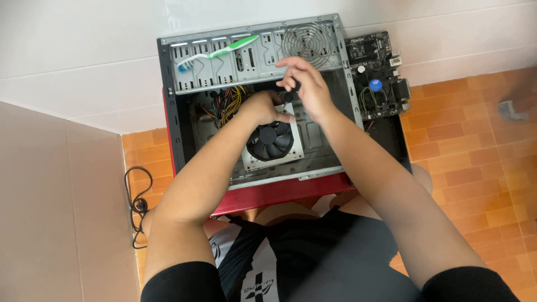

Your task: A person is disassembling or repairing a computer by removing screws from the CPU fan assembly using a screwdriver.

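While the left hand (263,107) grips the fan (272,141) lying inside the open case (179,112), the right hand (305,86) pinches a small dark tool just above it, so looks half stripped, motherboard (377,75) already outside.

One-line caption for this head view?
Both hands, left hand and right hand, work above a black fan inside an open computer case.

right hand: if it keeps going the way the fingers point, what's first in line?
Fingers of the right hand point up-left toward the case's rear panel. Probably that slotted metal wall first, near the toothbrush; depth is unclear from the head view.
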